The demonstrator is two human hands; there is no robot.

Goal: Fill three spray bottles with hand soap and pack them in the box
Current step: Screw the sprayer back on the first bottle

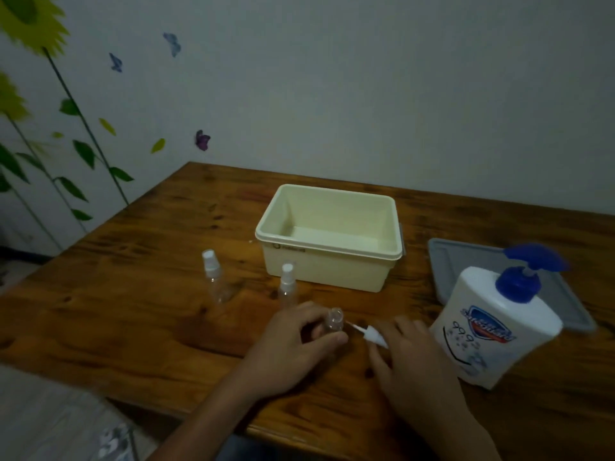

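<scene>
1. The left hand (293,341) sits at about 6 o'clock on the wooden table (133,294), fingers and thumb curled round a small clear uncapped bottle (333,319) that stands upright with its open neck showing above the thumb.
2. The right hand (409,357) lies just beside it toward 3 o'clock, palm down, with the white spray head (372,337) under its fingers; the thin dip tube points toward 9 o'clock at the bottle's neck, close to it but outside it. The hand is blurred, so it seems to pinch the spray head, though the exact hold is hard to read.
3. Two capped spray bottles stand upright toward 11 o'clock of the left hand: the far spray bottle (216,277) well apart at the left, the near spray bottle (287,284) just beyond the left fingers. Both look clear.
4. The cream box (319,267) stands at 12 o'clock, open at the top, with only its bare floor showing inside.
5. At 3 o'clock the white hand soap bottle (496,327) with a blue pump stands near the right hand, its base on the table at the front edge of a grey lid (442,257) that lies flat to the right of the box.
6. Flower and butterfly stickers (202,140) mark the wall toward 10 o'clock.
</scene>
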